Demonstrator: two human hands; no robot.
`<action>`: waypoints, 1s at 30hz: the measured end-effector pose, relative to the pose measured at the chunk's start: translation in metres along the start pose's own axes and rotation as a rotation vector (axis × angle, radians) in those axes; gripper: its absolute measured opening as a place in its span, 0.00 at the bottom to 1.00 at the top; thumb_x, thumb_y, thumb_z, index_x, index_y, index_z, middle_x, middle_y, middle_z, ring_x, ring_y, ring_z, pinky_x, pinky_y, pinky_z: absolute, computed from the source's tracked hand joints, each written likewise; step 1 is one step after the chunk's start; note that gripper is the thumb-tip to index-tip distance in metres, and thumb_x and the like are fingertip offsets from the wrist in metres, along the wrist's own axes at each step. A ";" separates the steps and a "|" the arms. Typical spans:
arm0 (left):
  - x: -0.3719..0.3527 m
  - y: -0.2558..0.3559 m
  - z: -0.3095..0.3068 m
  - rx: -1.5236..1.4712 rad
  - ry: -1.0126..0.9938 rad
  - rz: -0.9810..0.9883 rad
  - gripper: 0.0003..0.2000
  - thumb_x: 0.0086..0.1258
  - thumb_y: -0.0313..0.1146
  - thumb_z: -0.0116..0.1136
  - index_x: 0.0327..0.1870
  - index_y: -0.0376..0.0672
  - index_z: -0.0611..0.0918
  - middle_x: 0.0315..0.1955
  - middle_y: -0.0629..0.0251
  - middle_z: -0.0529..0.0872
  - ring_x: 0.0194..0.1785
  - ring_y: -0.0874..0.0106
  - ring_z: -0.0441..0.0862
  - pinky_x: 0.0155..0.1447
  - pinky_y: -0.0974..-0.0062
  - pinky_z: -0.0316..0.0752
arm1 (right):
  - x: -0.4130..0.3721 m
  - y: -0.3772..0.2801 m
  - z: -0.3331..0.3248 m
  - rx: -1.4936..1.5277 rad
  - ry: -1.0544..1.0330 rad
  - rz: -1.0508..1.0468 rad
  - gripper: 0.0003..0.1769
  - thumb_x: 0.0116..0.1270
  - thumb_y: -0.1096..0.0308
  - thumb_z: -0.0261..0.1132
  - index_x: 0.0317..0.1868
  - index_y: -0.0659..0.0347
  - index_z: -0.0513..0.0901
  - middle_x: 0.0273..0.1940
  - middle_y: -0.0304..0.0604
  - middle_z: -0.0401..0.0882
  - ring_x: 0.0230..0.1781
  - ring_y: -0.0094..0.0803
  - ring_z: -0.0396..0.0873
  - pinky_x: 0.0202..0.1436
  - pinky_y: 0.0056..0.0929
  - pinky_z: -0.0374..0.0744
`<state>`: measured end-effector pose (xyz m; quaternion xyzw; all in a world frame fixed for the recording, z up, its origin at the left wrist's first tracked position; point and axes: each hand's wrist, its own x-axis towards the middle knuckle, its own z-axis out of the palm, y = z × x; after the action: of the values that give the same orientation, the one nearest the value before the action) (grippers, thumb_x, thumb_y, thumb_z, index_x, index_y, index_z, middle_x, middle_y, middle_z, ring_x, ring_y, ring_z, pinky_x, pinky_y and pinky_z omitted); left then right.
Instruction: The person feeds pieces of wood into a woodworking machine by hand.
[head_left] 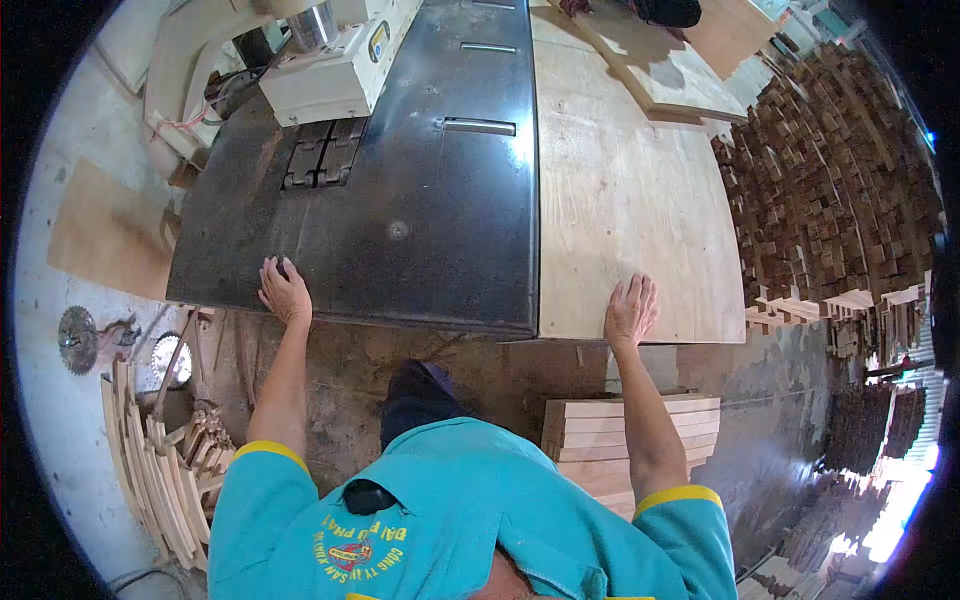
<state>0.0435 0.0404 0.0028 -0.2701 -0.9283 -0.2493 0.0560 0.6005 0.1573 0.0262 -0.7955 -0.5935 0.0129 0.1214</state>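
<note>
My left hand (286,292) rests on the front edge of a dark metal machine table (440,230), fingers stretched out and holding nothing. On the right, my right hand (631,308) lies flat near the front edge of a pale plywood top (640,190) that adjoins the metal. Its fingers point forward, and nothing is in it. Beyond my left hand, a cream machine head (325,80) stands over a slotted, jointed feed track (322,155) set into the table.
A wooden panel (650,70) lies at the plywood's far end, near a dark object. Stacked boards (590,425) stand below my right arm. Wood strips (150,470) and circular saw blades (77,340) are at left. A tall timber stack (830,170) rises at right.
</note>
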 end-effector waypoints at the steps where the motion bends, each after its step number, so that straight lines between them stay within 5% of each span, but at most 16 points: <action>1: 0.000 0.000 0.000 -0.005 -0.001 0.001 0.25 0.76 0.51 0.40 0.65 0.44 0.72 0.69 0.63 0.67 0.74 0.64 0.58 0.75 0.51 0.46 | 0.000 0.000 0.000 -0.003 -0.001 0.002 0.28 0.72 0.51 0.50 0.67 0.55 0.67 0.71 0.43 0.58 0.75 0.41 0.51 0.72 0.53 0.53; 30: -0.001 0.001 -0.002 -0.003 0.036 0.025 0.23 0.76 0.50 0.41 0.63 0.46 0.72 0.68 0.64 0.69 0.73 0.64 0.59 0.74 0.50 0.49 | -0.001 0.002 0.001 0.014 -0.012 0.011 0.28 0.72 0.52 0.50 0.67 0.55 0.66 0.72 0.43 0.57 0.75 0.41 0.51 0.71 0.58 0.53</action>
<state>0.0451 0.0395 0.0048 -0.2772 -0.9234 -0.2547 0.0753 0.6016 0.1560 0.0247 -0.7977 -0.5899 0.0225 0.1233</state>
